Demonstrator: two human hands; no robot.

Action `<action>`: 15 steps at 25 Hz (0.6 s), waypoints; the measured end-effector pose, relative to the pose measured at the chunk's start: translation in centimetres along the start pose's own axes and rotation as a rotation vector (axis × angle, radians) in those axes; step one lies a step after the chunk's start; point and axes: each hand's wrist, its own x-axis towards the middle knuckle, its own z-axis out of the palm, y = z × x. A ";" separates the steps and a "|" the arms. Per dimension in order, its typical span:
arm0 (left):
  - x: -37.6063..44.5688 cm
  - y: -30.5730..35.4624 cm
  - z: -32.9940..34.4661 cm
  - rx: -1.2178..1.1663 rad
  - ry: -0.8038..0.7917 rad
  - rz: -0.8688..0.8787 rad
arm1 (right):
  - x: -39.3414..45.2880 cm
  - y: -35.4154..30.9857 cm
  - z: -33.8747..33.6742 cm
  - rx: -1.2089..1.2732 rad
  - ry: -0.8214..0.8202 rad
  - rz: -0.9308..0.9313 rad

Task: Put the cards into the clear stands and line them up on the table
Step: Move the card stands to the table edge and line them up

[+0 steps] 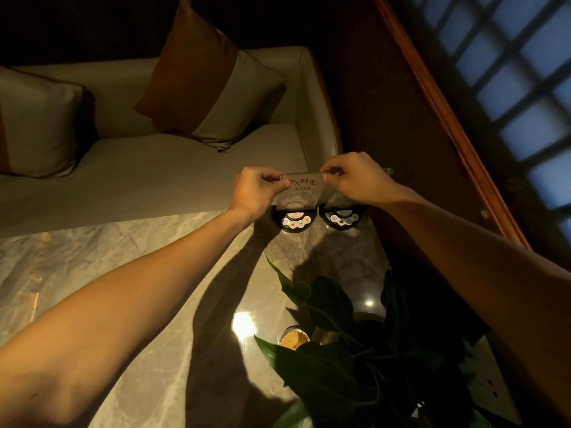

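Both hands pinch the top corners of a clear stand [304,189] — the left hand [256,193] closed on its left corner, the right hand [355,179] closed on its right corner, fingers curled tight with the thumbs pressing from the near side. The stand hangs upright between the two hands at the far edge of the table [92,273], and a pale card [301,193] with dark printed characters shows through its glossy plastic. Just below it two round black bases [295,219] with small light buttons sit side by side on the polished, marble-veined tabletop. A leafy plant [336,350] stands nearer, and a cushioned sofa [154,180] lies beyond.
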 end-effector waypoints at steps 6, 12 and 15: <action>0.1 0.1 0.2 0.008 -0.035 0.021 | -0.2 0.1 -0.4 -0.009 0.013 -0.008; 0.2 0.2 0.4 -0.002 -0.044 0.022 | -0.2 0.4 -0.4 0.013 0.027 0.003; 0.2 0.1 0.0 0.027 -0.057 0.038 | -0.3 0.3 -0.3 0.038 0.026 0.006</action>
